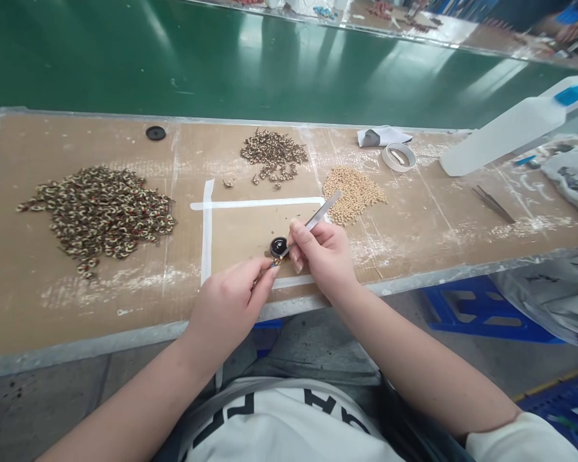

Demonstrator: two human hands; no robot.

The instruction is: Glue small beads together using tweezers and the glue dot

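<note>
My left hand (241, 282) pinches a small brass-and-dark part (275, 262) between thumb and fingertips, low over the table's front. In my right hand (324, 253) is a slim silver pair of tweezers (322, 210), slanting down to the left. Its tip meets the small part, though the exact contact is too small to make out. Just behind the fingertips sits a little round dish (278, 246) of shiny black liquid. White tape strips (260, 205) frame this work spot. A heap of small tan beads (351, 194) lies just behind my right hand.
On the left spreads a large pile of small cream-and-dark parts (110, 208); a smaller pile (273, 153) is at the back. A black lid (155, 133), a white tape ring (399, 156), a plastic bottle (505, 135) and other tweezers (494, 204) lie around the cardboard-covered table.
</note>
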